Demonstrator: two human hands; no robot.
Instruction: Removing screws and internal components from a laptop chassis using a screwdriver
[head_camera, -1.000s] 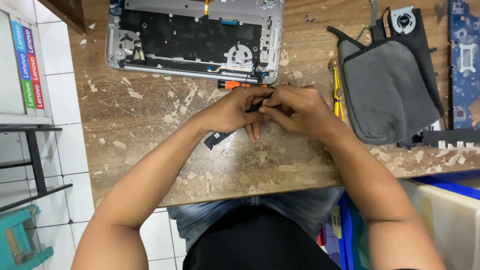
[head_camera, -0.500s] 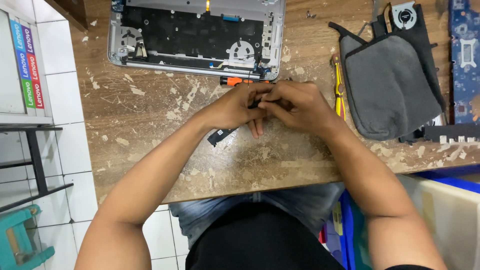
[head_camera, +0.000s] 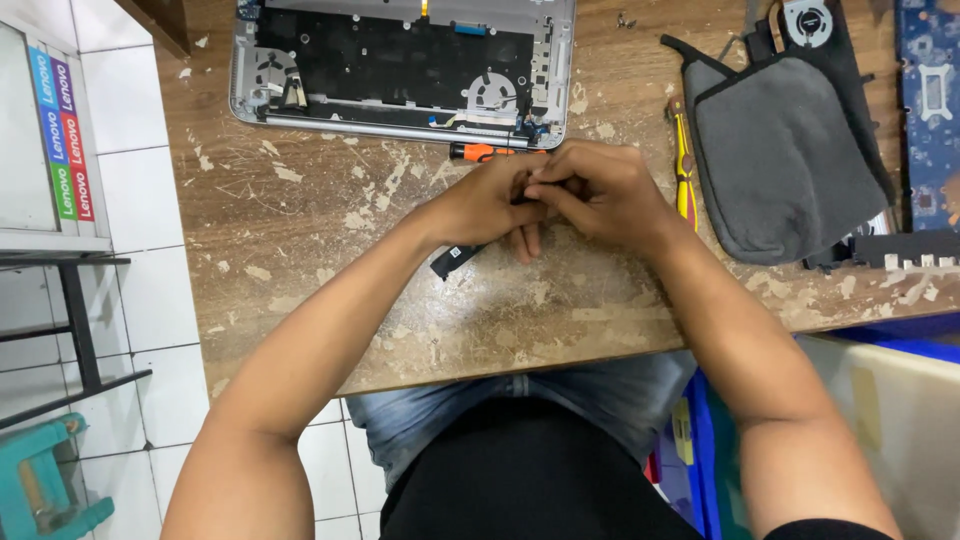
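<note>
From the head camera I look down on my scarred, paint-flecked wooden workbench (head_camera: 330, 300). At its far edge lies the opened silver laptop shell (head_camera: 400, 65), a shallow tray holding a black inner panel and two round cooling fans. To my right sits a flat grey fabric pouch (head_camera: 790, 160) with a small round black fan (head_camera: 808, 22) at its top end; what is inside the pouch I cannot tell. My left hand (head_camera: 490, 205) and right hand (head_camera: 600, 195) meet at the bench's middle, fingers curled tight and touching, pinching a small black flat part (head_camera: 455, 258) whose end pokes out below my left hand. An orange-handled screwdriver (head_camera: 478, 152) lies just beyond my knuckles, a yellow-handled tool (head_camera: 682, 165) beside my right hand.
</note>
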